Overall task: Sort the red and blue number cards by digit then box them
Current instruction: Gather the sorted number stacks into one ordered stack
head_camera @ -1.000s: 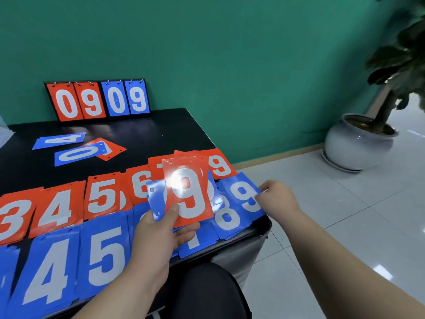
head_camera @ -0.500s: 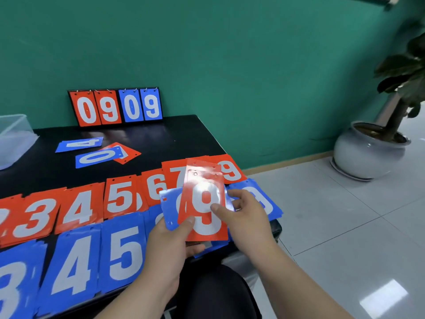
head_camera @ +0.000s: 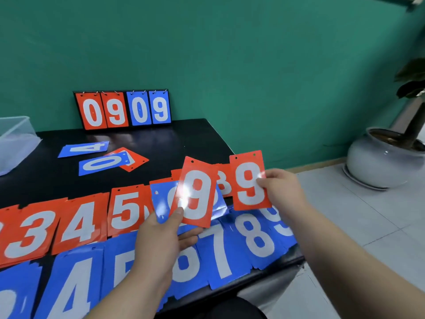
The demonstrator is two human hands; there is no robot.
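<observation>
Above counter (head_camera: pixel 161 139), my right hand (head_camera: pixel 282 192) pinched red 9 card (head_camera: pixel 249 180); beside it, left hand (head_camera: pixel 161 236) gripped second red 9 (head_camera: pixel 197 194), blue card (head_camera: pixel 162 199).

a scoreboard (head_camera: pixel 124 110) stands at the back edge of the table (head_camera: pixel 184 139), a tub (head_camera: pixel 16 139) sits at its far left, and a 4 card (head_camera: pixel 85 148) and a 0 card (head_camera: pixel 103 163) lie loose mid-table. along the front, the far row (head_camera: pixel 78 224) of cards lies just behind the near row (head_camera: pixel 218 254). above their right end the left hand (head_camera: pixel 158 238) holds the left 9 card (head_camera: pixel 197 194), and the right hand (head_camera: pixel 282 189) holds the right 9 card (head_camera: pixel 249 180) just beside it.
</observation>
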